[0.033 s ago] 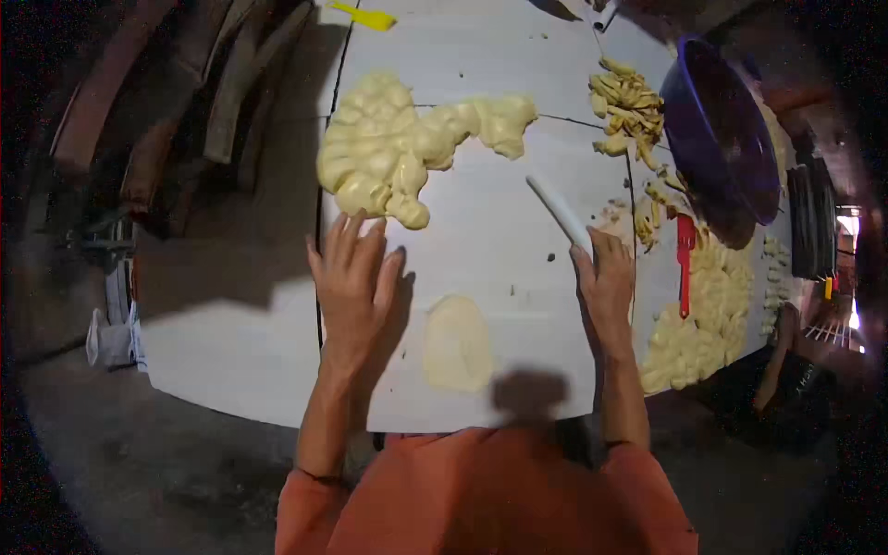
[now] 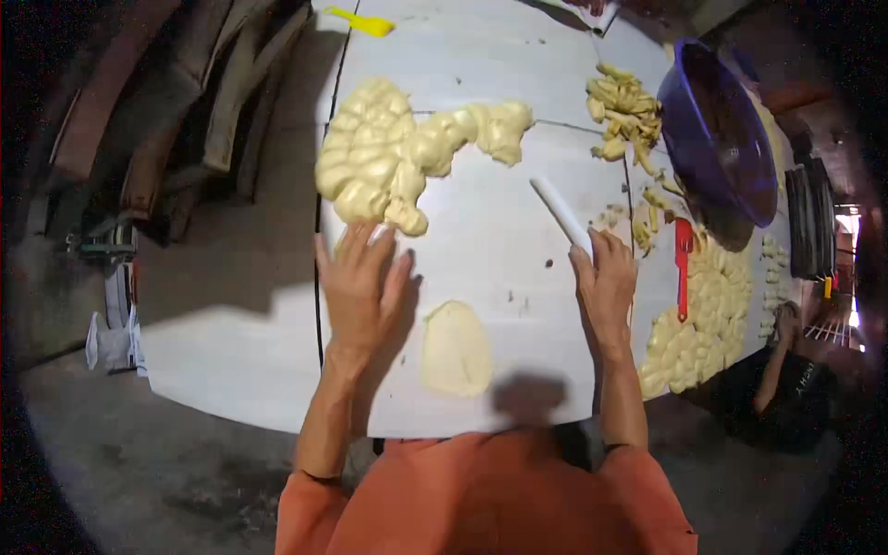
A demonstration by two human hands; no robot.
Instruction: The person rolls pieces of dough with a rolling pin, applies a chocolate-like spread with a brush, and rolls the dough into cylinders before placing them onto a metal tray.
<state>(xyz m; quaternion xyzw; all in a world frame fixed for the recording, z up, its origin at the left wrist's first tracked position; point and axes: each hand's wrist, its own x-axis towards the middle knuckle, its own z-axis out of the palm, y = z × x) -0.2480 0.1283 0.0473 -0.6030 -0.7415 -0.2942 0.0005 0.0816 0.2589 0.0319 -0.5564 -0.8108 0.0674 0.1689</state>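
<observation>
Barely anything changes between these two frames, but here's what I can spot. The left hand has slid slightly right, and its fingertips now overlap the bottom edge of the big lumpy dough mass; a moment earlier they were right around that edge. Its fingers are spread, with the thumb well out to the side. The dough mass itself looks the same, lying on the far left part of the white counter with an arm of dough stretching right.

The right hand is still wrapped around the near end of the white rolling pin, thumb on one side and fingers on the other. The pin still slants away up and to the left, hardly shifted.

The flat dough piece hasn't budged, lying between the two forearms near the close edge. Over on the right, the pile of dough strips, purple basin, red tool and spread of small dough lumps keep their same arrangement. The whole view has just drifted a hair.
</observation>
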